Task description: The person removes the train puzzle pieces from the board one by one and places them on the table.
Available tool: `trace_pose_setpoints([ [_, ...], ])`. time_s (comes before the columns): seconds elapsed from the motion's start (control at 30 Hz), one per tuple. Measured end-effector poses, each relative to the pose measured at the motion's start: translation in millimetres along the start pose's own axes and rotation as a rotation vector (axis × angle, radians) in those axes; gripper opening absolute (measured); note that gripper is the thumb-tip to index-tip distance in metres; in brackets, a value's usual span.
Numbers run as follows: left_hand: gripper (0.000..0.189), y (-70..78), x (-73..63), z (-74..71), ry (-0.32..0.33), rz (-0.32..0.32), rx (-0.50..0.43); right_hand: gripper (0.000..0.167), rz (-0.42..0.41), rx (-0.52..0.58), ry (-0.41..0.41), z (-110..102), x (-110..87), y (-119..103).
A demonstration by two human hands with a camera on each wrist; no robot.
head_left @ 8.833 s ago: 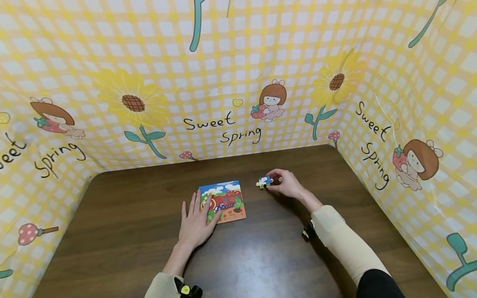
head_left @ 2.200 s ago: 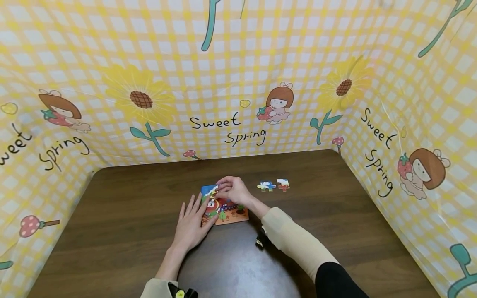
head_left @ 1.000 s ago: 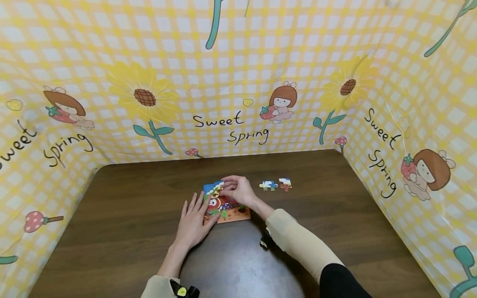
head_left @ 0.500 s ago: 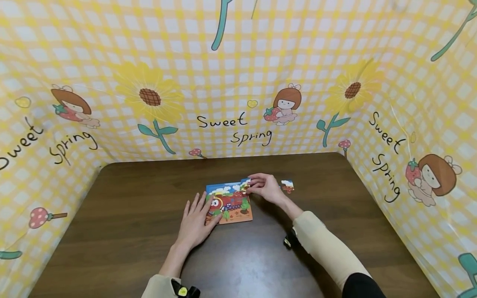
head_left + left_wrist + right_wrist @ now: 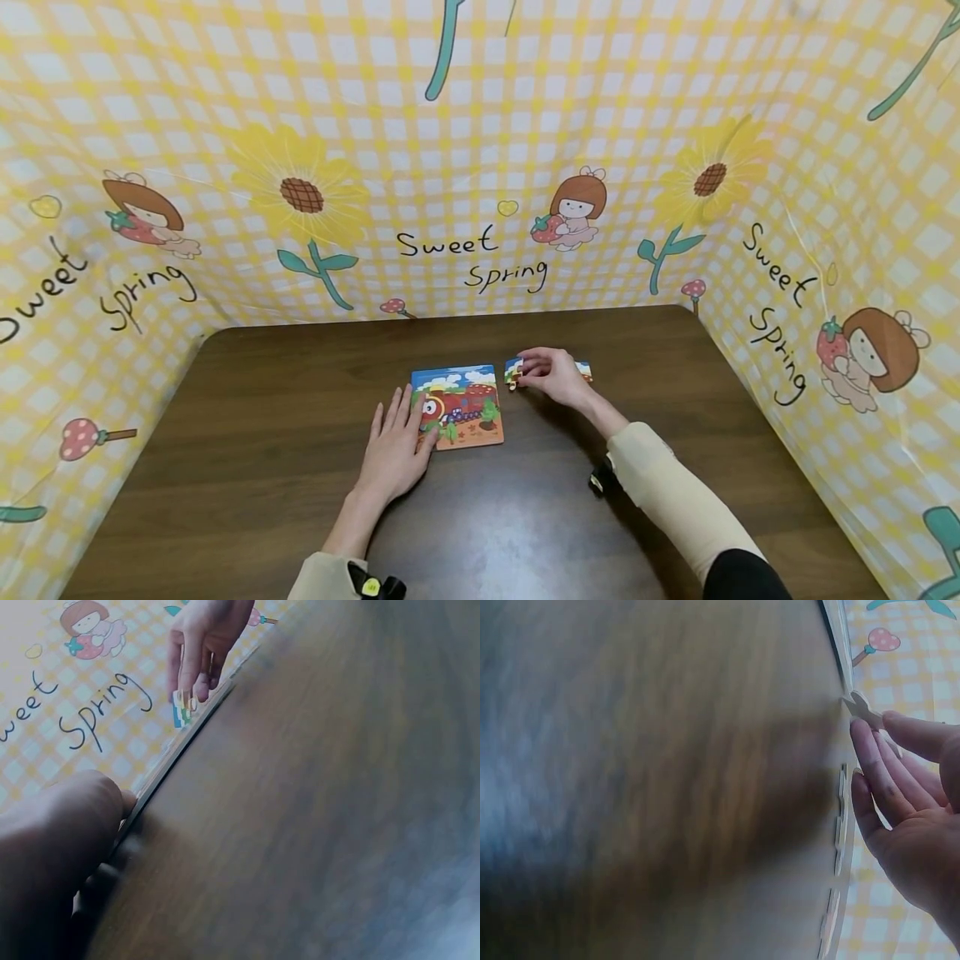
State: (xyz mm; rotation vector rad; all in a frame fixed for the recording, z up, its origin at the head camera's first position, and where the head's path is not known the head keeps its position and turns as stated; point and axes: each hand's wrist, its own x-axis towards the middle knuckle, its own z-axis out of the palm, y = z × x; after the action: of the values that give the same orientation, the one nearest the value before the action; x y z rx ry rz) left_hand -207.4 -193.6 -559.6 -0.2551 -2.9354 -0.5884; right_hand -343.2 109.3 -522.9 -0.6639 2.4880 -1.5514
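Observation:
A square jigsaw puzzle (image 5: pixel 465 429) with a red cartoon train, blue sky and orange ground lies on the brown table. My left hand (image 5: pixel 393 454) rests along its left edge with straight, spread fingers and overlaps that side. Just off the puzzle's upper right corner, my right hand (image 5: pixel 557 377) pinches a small jigsaw piece (image 5: pixel 512 372) between thumb and fingers. In the right wrist view, this jigsaw piece (image 5: pixel 864 711) is tilted at the fingertips. A second loose jigsaw piece (image 5: pixel 583 369) lies behind the right hand, partly hidden by it.
The wooden table (image 5: pixel 255 467) extends around both hands. A yellow checked cloth (image 5: pixel 420 167) with flowers and "Sweet Spring" lettering rises behind the table and along its sides. In the right wrist view, flat jigsaw pieces (image 5: pixel 841 817) lie along the table below the hand.
My right hand, over the puzzle a second ago, has moved right past its upper right corner with the jigsaw piece. The puzzle's upper part is uncovered. My left hand stays at its left edge.

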Motion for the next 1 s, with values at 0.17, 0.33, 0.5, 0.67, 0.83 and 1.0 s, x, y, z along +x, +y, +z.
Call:
trace_pose_setpoints([
  [0.17, 0.069, -0.1, -0.1, 0.4, 0.008, -0.002, -0.018, 0.039, -0.027, -0.124, -0.02, -3, -1.8, 2],
  [0.33, 0.07, -1.1, -0.4, 1.3, 0.011, 0.001, -0.029, 0.041, -0.072, -0.329, -0.034, -6, -3.7, 2],
  [0.5, 0.071, -2.1, -0.6, 2.4, 0.034, 0.012, -0.039, 0.041, -0.161, -0.45, -0.026, -9, -4.1, 4],
  [0.67, 0.072, -2.7, -0.5, 2.5, 0.03, 0.011, -0.038, 0.044, -0.188, -0.503, -0.041, -11, -3.3, 6],
  [0.83, 0.072, -1.9, 0.2, 1.2, 0.017, 0.002, -0.037, 0.045, -0.184, -0.541, -0.062, -11, -1.6, 7],
  [1.0, 0.072, -2.0, -0.2, 0.6, 0.019, 0.002, -0.04, 0.045, -0.16, -0.563, -0.084, -11, -0.6, 7],
])
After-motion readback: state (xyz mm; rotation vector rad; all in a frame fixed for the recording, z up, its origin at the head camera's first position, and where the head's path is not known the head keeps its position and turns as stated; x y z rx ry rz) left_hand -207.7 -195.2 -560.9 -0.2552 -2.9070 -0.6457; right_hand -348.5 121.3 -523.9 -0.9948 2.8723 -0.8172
